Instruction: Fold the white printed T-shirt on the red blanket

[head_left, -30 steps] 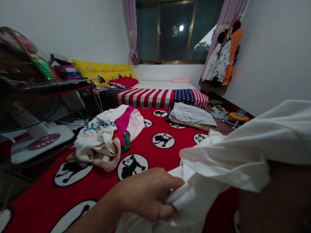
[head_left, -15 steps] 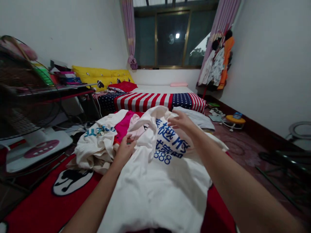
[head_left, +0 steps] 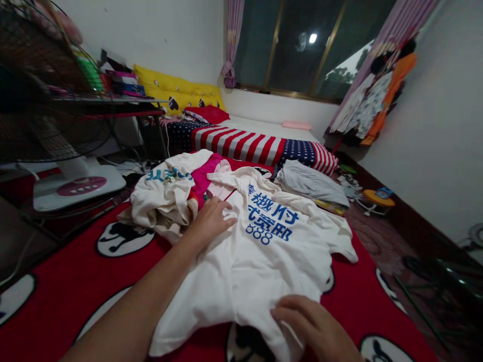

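Note:
A white T-shirt with blue printed characters and numbers lies spread but wrinkled on a red blanket, its collar pointing away from me. My left hand rests on the shirt's left side, fingers apart. Low on the right, my right hand touches the shirt close to its bottom hem, fingers stretched out and thumb hidden. Left of the shirt is a heap of clothes, with a crumpled white shirt bearing teal letters and a magenta garment.
Folded grey clothing lies beyond the shirt on the right. A fan with a white base stands at left. Farther back is a bed with a striped, starred cover. An orange-topped stool is on the floor at right.
The shirt's collar and shoulders have come down flatter onto the blanket. My right hand has left the collar and moved down to the hem. The camera view has tilted and turned left.

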{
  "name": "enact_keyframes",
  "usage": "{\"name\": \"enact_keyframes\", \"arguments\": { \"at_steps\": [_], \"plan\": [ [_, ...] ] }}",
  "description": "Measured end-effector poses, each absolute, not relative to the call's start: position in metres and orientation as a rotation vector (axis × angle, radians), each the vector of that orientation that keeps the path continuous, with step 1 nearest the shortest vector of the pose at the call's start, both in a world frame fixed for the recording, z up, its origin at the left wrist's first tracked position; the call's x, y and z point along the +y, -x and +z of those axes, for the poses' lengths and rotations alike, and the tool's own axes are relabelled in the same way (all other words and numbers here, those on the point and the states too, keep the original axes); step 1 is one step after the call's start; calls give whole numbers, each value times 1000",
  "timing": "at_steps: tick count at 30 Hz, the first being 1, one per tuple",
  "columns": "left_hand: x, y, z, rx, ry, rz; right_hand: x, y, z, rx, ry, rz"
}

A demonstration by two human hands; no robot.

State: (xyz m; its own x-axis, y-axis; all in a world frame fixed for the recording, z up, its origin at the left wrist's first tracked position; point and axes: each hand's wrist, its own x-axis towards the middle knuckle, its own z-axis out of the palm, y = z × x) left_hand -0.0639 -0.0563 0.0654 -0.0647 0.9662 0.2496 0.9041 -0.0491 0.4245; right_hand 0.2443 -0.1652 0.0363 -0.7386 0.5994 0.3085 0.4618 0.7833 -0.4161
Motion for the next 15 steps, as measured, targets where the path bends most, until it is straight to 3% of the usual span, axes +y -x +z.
{"name": "enact_keyframes", "arguments": {
  "at_steps": [4,11,15],
  "plan": [
    [-74,42,80,1929,-2156,458,-175,-239,12,-2588,772,230],
    [-75,47,71,1847,-2335,74,-155,-259,38,-1864,1085,1084],
    [-89,72,116,1675,-2399,147,-146,-302,84,-1330,1165,1187]
  ]
}}
